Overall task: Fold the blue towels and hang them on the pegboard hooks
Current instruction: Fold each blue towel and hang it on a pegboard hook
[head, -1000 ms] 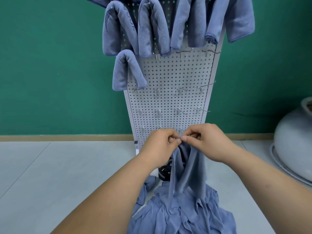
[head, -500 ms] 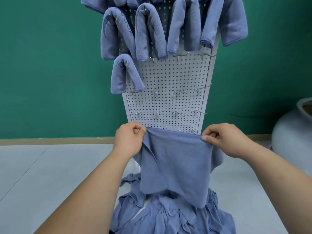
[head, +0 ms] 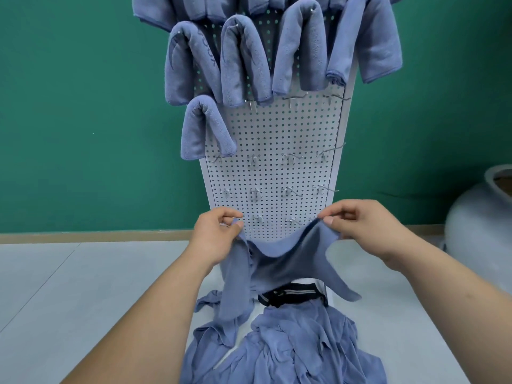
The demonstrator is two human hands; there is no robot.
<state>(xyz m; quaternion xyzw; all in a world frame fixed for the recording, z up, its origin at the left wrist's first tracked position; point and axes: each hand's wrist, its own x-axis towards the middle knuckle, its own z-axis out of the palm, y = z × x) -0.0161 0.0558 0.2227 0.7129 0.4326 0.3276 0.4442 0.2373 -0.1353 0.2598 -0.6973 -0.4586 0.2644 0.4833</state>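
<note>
Towel (head: 277, 261) off the floor, in front of pegboard (head: 277, 167) bottom rows, top edge slack and sagging between two grips. Left corner pinched by left hand (head: 219, 236), thumb against forefinger, other fingers curled. Right corner pinched the same way by right hand (head: 368, 231). Hands apart, level with lowest hook row. Left side hanging long, tail down near pile (head: 291, 353); right side ending in a free point over bare floor.

Edges: pegboard narrow, upright, white, perforated, framed left and right. Up top, hung towels (head: 243, 59) folded over hooks across the rows, plus single towel (head: 205, 128) on the left just below them. Under that, bare hooks (head: 253, 159) in rows, prongs sticking out toward camera, lowest ones just behind the sagging top edge. Open room left and right of board, also above the hands up to the hung row.

Surface: pale grey floor (head: 69, 300), loose pile of blue towels near, at board foot. Black strap (head: 288, 296) across board base, between held towel and pile. Green wall (head: 83, 106) far, tan skirting (head: 97, 236) along its foot. Grey pot (head: 482, 217) far right, well apart from hands.
</note>
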